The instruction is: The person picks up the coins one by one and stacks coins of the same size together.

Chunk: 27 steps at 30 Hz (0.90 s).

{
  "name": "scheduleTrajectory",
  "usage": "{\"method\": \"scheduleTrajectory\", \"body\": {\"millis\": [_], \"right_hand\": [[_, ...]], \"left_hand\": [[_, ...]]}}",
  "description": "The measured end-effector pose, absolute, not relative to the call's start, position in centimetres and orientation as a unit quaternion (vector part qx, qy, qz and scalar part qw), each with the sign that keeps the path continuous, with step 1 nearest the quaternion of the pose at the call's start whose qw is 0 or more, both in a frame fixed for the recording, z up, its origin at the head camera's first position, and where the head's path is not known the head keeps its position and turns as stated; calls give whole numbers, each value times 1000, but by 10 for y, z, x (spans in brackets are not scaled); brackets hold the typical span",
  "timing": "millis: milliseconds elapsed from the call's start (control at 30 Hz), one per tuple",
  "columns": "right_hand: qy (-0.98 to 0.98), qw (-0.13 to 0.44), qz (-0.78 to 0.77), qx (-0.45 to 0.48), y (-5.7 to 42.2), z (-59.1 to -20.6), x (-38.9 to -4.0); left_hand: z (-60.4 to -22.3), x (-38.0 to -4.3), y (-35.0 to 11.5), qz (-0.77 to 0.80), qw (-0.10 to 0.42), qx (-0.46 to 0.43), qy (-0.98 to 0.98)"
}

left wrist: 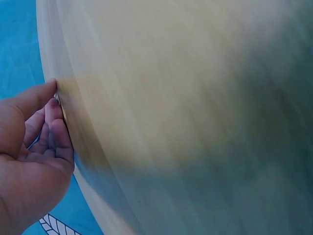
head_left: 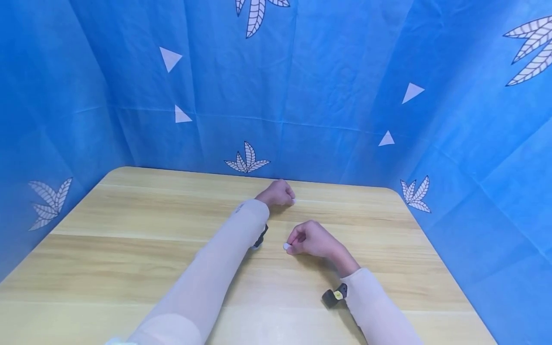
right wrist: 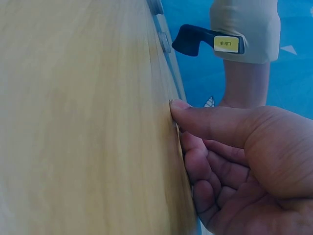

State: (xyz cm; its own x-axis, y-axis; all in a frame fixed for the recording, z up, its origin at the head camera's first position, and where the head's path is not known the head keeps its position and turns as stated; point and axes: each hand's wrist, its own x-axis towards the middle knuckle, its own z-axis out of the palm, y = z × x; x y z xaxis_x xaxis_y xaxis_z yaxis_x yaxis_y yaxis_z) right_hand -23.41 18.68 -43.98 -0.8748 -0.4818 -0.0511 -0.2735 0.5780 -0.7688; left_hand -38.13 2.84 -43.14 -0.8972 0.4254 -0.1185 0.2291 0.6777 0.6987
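Observation:
Near the back edge of the wooden table, my left hand (head_left: 280,192) pinches a small white piece (head_left: 293,201); only a sliver of it shows past the fingertips. Closer to me and slightly right, my right hand (head_left: 314,239) holds a small white round piece (head_left: 286,246) between thumb and index finger, low over the wood. In the left wrist view the left hand (left wrist: 36,156) has its thumb and fingertips down by the tabletop, mostly covering its piece. The right hand (right wrist: 239,156) in its own wrist view has its thumb tip close to the surface, and its piece is largely hidden.
Pale wooden table (head_left: 129,268) fills the lower view. Blue cloth walls (head_left: 327,72) with leaf and triangle prints stand behind and at both sides. Small pale round pieces (right wrist: 165,42) show along the tabletop in the right wrist view. Black wrist cameras (head_left: 332,298) are strapped on.

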Motion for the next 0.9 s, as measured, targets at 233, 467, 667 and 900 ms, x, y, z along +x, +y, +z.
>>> {"method": "scheduleTrajectory", "body": {"millis": [233,467,667,900], "right_hand": [[879,132,-406,-210,186,-438,-234],[879,133,-407,-212,187,-438,-235],[878,133,-408,-211,187,-438,-235],[877,134,-410,-214,187,-439,-236]], "left_hand": [[-432,-386,30,345,150,173,910],[-432,-386,31,357,150,170,906],[-433,-384,31,381,136,178,897],[-432,-383,30,385,131,188,894]]}}
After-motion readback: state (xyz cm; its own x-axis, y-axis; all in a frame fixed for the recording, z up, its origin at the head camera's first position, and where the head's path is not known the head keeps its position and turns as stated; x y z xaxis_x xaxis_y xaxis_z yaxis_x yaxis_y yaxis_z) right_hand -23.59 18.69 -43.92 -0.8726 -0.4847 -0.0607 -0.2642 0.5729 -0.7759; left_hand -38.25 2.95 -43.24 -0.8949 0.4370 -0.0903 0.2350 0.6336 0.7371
